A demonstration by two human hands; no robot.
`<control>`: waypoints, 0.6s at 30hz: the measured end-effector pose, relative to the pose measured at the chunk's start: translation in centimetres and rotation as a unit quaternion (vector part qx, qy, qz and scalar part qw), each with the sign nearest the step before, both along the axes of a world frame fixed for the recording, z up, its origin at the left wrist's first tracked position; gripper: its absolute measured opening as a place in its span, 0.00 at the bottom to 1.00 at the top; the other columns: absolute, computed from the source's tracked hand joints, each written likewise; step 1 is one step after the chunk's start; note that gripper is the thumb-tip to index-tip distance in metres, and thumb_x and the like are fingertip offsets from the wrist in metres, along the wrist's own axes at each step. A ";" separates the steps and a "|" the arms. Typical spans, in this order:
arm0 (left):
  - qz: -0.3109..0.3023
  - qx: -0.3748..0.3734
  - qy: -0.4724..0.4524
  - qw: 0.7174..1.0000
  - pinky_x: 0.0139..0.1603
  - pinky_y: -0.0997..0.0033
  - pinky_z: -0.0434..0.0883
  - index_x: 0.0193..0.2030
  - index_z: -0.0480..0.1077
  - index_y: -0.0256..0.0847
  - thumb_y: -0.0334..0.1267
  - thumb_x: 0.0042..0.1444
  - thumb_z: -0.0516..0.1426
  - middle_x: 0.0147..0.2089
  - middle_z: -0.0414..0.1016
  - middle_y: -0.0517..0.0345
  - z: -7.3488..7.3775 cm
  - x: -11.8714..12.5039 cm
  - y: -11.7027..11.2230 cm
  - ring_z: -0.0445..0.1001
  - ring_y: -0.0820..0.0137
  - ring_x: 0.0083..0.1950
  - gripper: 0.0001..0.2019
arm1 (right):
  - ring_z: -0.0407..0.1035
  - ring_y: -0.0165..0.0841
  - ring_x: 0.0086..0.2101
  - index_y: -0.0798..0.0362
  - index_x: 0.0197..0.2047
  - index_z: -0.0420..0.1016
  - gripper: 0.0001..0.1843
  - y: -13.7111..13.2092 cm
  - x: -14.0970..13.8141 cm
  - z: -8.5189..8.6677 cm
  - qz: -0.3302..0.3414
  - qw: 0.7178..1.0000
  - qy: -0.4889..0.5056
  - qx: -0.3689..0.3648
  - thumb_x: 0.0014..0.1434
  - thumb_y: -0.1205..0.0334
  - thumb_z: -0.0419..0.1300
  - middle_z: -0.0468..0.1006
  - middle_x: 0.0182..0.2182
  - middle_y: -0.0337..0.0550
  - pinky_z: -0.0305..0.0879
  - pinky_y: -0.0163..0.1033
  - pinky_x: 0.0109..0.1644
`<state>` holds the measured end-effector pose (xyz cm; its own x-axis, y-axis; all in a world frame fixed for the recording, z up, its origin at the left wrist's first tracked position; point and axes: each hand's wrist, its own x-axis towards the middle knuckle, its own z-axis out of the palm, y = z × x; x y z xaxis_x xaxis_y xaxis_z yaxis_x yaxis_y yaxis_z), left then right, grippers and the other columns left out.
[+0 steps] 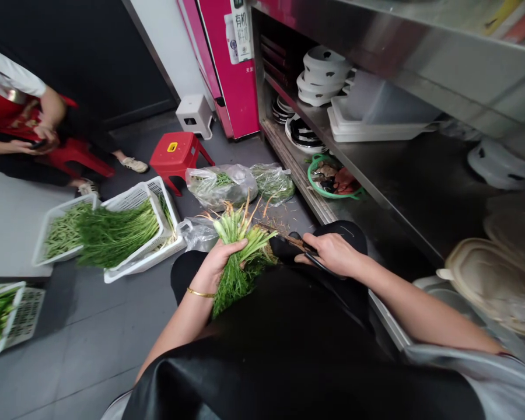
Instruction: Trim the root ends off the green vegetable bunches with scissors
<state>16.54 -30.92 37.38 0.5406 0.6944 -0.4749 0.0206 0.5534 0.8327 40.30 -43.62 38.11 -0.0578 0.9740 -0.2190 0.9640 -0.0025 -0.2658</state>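
Head view: from where I stand, the left hand [226, 255] is closed firmly round a bunch of feathery green herbs [234, 283], pale stems and brownish root ends pointing away, held by the black-clad lap [297, 315]. The right hand [335, 252] grips black-handled scissors [321, 265] near the stems; I cannot tell whether the blades touch them. Beyond, clear plastic bags of greens [223, 185] lie near a red plastic stool [175, 153].
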 end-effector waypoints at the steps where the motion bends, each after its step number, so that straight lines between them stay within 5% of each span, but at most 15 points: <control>1: 0.007 0.012 0.005 1.000 0.15 0.75 0.65 0.42 0.75 0.34 0.36 0.43 0.66 0.28 0.78 0.55 -0.1 0.0 0.1 0.69 0.73 0.18 0.18 | 0.74 0.41 0.30 0.51 0.37 0.64 0.21 -0.2 0.1 0.1 -0.012 1.000 0.004 -0.002 0.62 0.40 0.47 0.78 0.27 0.45 0.47 0.37 0.29; 5: 0.032 0.103 0.026 0.994 0.32 0.67 0.75 0.44 0.75 0.34 0.39 0.41 0.67 0.42 0.80 0.48 -1.1 0.2 0.8 0.78 0.62 0.34 0.22 | 0.74 0.39 0.31 0.50 0.36 0.63 0.20 -0.8 -0.2 1.3 -0.020 0.998 0.058 -0.024 0.63 0.42 0.47 0.77 0.28 0.45 0.50 0.36 0.29; 9: 0.028 0.174 0.051 0.983 0.50 0.61 0.72 0.43 0.76 0.33 0.41 0.42 0.67 0.45 0.79 0.45 -2.0 0.5 1.0 0.77 0.57 0.47 0.22 | 0.74 0.40 0.32 0.50 0.37 0.65 0.22 -0.4 -1.6 2.6 0.042 0.993 0.086 -0.073 0.63 0.40 0.45 0.77 0.29 0.46 0.52 0.36 0.29; 18: -0.008 0.194 0.071 0.978 0.31 0.71 0.74 0.39 0.75 0.34 0.41 0.44 0.65 0.33 0.79 0.54 -2.2 0.5 0.1 0.75 0.68 0.30 0.16 | 0.75 0.44 0.38 0.54 0.41 0.68 0.30 1.4 -2.6 1.6 0.031 0.993 0.044 -0.106 0.62 0.35 0.41 0.79 0.35 0.52 0.59 0.38 0.34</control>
<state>17.03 -30.81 35.14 0.4995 0.8301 -0.2479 0.1579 0.1941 0.9682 37.67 -42.19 39.74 -0.1451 0.9001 -0.4108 0.9369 -0.0086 -0.3496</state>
